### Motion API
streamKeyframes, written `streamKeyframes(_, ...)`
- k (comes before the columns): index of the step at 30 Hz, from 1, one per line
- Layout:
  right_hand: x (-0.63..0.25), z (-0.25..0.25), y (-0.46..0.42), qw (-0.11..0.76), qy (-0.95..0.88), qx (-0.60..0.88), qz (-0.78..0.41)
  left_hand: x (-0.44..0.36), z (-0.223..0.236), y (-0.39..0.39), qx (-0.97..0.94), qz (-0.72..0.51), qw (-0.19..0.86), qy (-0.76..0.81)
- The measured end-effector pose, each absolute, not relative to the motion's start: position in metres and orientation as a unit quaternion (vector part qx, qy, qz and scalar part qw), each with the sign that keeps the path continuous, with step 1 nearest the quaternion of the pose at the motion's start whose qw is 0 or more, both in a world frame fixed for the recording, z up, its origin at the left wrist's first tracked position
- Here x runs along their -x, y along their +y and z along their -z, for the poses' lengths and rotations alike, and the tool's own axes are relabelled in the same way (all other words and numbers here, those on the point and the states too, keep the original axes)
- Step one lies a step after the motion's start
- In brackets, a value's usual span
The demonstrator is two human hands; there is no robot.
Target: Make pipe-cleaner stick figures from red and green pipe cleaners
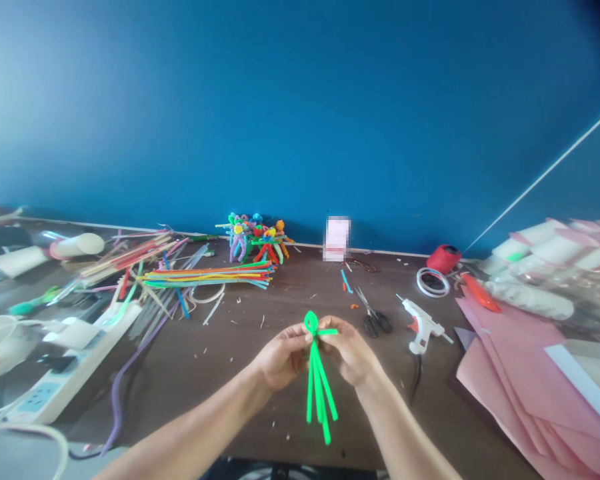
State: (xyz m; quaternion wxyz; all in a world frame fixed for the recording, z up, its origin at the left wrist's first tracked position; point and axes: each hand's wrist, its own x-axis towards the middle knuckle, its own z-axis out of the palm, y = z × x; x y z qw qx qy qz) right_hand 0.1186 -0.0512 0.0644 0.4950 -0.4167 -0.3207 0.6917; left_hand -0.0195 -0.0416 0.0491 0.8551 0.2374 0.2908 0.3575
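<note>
A bundle of bright green pipe cleaners (321, 387) hangs between my two hands above the table. Its top is bent into a small loop, one short end sticks out to the right, and several strands fan downward. My left hand (285, 353) pinches it just below the loop with thumb and fingers. From the other side, my right hand (347, 350) grips it by the short sideways end. Both sets of fingertips nearly meet at the neck of the loop, and the fingers behind are partly hidden.
Scissors (375, 317) and a white glue gun (423, 325) lie to the right, near pink sheets (520, 380). Colourful pipe cleaner figures (257, 237) stand at the back behind a pipe cleaner bundle (210, 275). A power strip (70, 367) occupies the left. Red thread (443, 259) sits back right.
</note>
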Motion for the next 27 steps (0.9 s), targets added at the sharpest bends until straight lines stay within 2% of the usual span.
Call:
streamKeyframes(5, -0.111, -0.067, -0.056, 0.534, -0.427, 0.483, -0.547, 0.014, -0.044, -0.044, -0.170, -0.377, 0.864, 0.287)
streamKeyframes(11, -0.115, -0.066, -0.059, 0.474, -0.507, 0.548, -0.467, 0.012, -0.039, -0.045, -0.170, -0.411, 0.842, 0.305)
streamKeyframes(20, -0.114, -0.069, -0.060, 0.480, -0.441, 0.530, -0.542, 0.012, -0.047, -0.046, -0.229, -0.429, 0.807, 0.336)
streamKeyframes(27, -0.112, -0.063, -0.057, 0.494, -0.401, 0.508, -0.580, 0.012, -0.054, -0.045, -0.365, -0.447, 0.716, 0.393)
